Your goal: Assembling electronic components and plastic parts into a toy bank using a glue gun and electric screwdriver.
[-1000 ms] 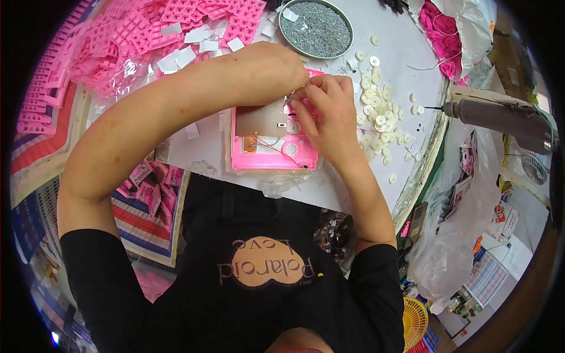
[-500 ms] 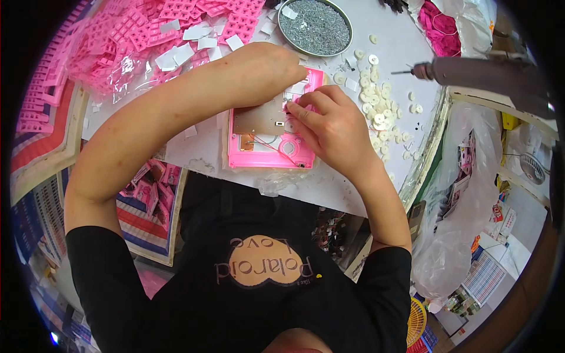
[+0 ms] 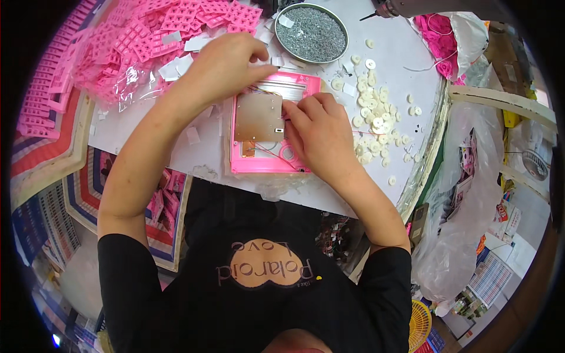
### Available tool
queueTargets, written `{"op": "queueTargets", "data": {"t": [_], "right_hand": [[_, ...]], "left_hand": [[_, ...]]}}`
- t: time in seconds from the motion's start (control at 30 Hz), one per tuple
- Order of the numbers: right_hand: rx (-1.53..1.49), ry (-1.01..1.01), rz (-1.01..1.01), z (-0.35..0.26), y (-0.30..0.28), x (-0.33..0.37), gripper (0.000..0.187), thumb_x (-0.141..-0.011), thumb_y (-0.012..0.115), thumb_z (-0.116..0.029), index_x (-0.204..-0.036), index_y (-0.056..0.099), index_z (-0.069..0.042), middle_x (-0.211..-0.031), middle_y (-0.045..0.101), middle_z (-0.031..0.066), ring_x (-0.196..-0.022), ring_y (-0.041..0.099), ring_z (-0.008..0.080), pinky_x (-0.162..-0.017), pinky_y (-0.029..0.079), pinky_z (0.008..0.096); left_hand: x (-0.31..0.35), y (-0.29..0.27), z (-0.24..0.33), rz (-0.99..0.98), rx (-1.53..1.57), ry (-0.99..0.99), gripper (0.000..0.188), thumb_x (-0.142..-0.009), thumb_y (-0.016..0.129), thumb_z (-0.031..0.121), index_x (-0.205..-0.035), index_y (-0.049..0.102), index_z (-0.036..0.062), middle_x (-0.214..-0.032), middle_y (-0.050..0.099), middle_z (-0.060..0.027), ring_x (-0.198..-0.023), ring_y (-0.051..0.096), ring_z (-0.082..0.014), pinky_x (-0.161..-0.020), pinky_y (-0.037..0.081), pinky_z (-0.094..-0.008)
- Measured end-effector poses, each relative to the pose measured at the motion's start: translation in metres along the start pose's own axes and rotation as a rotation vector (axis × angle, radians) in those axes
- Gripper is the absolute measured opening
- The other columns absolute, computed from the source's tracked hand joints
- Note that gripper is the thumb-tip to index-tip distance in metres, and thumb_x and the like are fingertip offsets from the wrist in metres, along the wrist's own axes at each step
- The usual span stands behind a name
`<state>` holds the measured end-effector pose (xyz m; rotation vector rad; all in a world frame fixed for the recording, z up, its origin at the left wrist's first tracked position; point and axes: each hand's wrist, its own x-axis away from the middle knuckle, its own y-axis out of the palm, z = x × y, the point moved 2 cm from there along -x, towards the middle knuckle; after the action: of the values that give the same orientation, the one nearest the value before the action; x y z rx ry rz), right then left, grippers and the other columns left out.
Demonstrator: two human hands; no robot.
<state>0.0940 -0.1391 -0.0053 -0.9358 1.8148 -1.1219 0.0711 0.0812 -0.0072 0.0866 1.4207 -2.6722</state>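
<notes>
While I watch, pink case (image 3: 247, 167) lies on table (image 3: 400, 76) | right hand (image 3: 322, 132) at board (image 3: 259, 117) edge, grip hidden, cannot tell | left hand (image 3: 232, 65) parted, near case top | step, I judge: fitting board; next needs steady fingertips

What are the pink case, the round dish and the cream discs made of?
The pink case looks like glossy plastic, with moulded edges and even colour. The dish is probably metal: its thin rim shines. The cream discs may be smooth plastic: pale, evenly coloured, but too small to be sure.
</notes>
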Motion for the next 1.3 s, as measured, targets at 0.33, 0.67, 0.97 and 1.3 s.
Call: {"op": "queueTargets", "data": {"t": [0.33,0.67,0.97,1.3], "right_hand": [[-0.468,0.143,0.196,0.006,-0.004,-0.014,0.034,-0.081,0.071,-0.013,-0.112,0.066,0.0,-0.093,0.063,0.012,-0.088,0.059,0.0307,-0.076,0.049,0.0407],[-0.464,0.087,0.098,0.005,-0.004,-0.018,0.04,-0.082,0.068,-0.011,-0.121,0.064,-0.001,-0.097,0.061,0.0138,-0.093,0.058,0.0323,-0.08,0.048,0.041],[-0.522,0.132,0.077,0.001,-0.011,-0.009,0.045,-0.081,0.066,-0.01,-0.124,0.062,-0.001,-0.098,0.06,0.0142,-0.091,0.06,0.0328,-0.077,0.049,0.0412],[-0.438,0.219,0.12,0.043,-0.017,-0.001,0.042,-0.082,0.065,-0.01,-0.123,0.065,-0.006,-0.102,0.062,0.0148,-0.094,0.061,0.0329,-0.082,0.051,0.0404]], "left_hand": [[0.038,0.007,0.024,0.238,0.071,0.19,0.008,-0.084,0.072,0.014,-0.09,0.07,0.0091,-0.086,0.07,-0.0053,-0.082,0.066,-0.0244,-0.082,0.042,-0.0391],[0.045,0.01,0.025,0.304,0.043,0.293,0.008,-0.083,0.074,0.013,-0.088,0.069,0.0101,-0.084,0.069,-0.0042,-0.081,0.066,-0.022,-0.083,0.042,-0.0382],[0.045,0.013,0.024,0.35,0.073,0.276,0.009,-0.081,0.075,0.012,-0.087,0.069,0.0097,-0.08,0.069,-0.004,-0.078,0.066,-0.0218,-0.082,0.042,-0.0373],[0.05,0.01,0.026,0.296,0.091,0.29,0.01,-0.08,0.076,0.011,-0.086,0.069,0.0085,-0.08,0.069,-0.0053,-0.075,0.064,-0.0227,-0.08,0.042,-0.0374]]}}
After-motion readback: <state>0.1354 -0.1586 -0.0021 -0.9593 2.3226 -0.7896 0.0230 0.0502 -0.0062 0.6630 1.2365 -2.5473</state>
